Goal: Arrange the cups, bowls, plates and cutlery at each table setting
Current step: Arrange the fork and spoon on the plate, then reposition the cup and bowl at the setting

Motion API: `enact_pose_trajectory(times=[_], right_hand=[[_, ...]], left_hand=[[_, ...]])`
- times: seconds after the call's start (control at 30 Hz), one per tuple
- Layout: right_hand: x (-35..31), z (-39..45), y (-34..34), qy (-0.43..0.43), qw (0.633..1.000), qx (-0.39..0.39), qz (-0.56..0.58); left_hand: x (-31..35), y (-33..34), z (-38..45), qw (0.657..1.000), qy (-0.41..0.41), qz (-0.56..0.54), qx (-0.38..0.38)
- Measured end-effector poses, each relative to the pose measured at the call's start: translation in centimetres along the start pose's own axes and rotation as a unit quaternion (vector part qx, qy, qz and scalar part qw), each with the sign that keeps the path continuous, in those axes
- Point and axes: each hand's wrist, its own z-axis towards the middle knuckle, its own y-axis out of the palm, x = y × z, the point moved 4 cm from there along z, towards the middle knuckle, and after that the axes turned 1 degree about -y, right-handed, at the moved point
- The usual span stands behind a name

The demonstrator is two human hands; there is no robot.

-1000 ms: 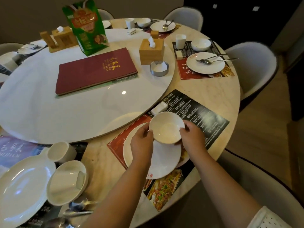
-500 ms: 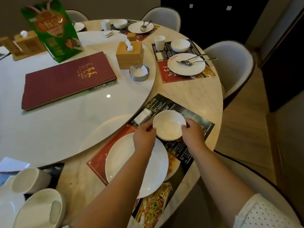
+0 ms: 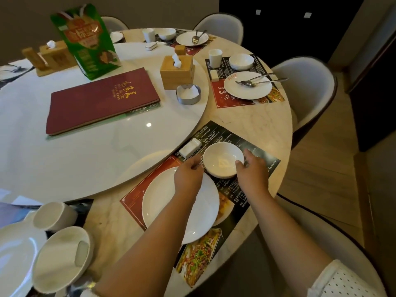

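Observation:
A small white bowl (image 3: 221, 160) sits on the dark part of the placemat (image 3: 260, 152) in front of me, beyond the large white plate (image 3: 162, 202). My right hand (image 3: 251, 173) pinches the bowl's right rim, thumb over the edge. At the bowl's left side my left hand (image 3: 188, 174) holds it with curled fingertips, my forearm crossing over the plate. A small white ceramic rest (image 3: 190, 147) lies just left of the bowl. At the lower left stand a white cup (image 3: 53, 215), a bowl with a ceramic spoon (image 3: 62, 258) and another plate (image 3: 15, 254).
The white turntable (image 3: 64, 157) carries a red menu (image 3: 102, 99), a green bag (image 3: 87, 39), a wooden tissue box (image 3: 176, 71) and a metal dish (image 3: 188, 94). A set place with plate and cutlery (image 3: 247, 84) lies to the right. Chairs (image 3: 308, 88) ring the table.
Both hands carried the small bowl off the plate, away from me and to the right, down onto the dark part of the placemat. My view has swung right.

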Motion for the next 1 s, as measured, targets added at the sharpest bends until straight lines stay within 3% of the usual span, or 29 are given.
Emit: enact_pose_trajectory(times=[0.1,0.43,0.7,0.87,1.0], right_hand=[[-1.3,-3.3,0.0,-0.054,0.997,0.031,0.04],[-5.6,-15.1,7.2,-0.13,0.973,-0.154,0.114],[-9.1,-21.7,14.3,-0.176,0.951,-0.231,0.105],[-10.7,-24.0,17.5,-0.169,0.946,-0.248,0.12],[-11.6,-24.9,19.1,-0.163,0.948,-0.245,0.122]], left_hand=[[-0.6,-2.0,-2.5,0.998,-0.016,-0.055,0.027],[-6.5,-13.1,-10.6,0.978,-0.006,-0.139,0.158],[-11.4,-22.9,-12.1,0.965,0.024,0.037,0.26],[-14.1,-27.3,-12.6,0.952,0.073,0.18,0.237],[-15.7,-28.8,-12.8,0.965,0.037,0.149,0.21]])
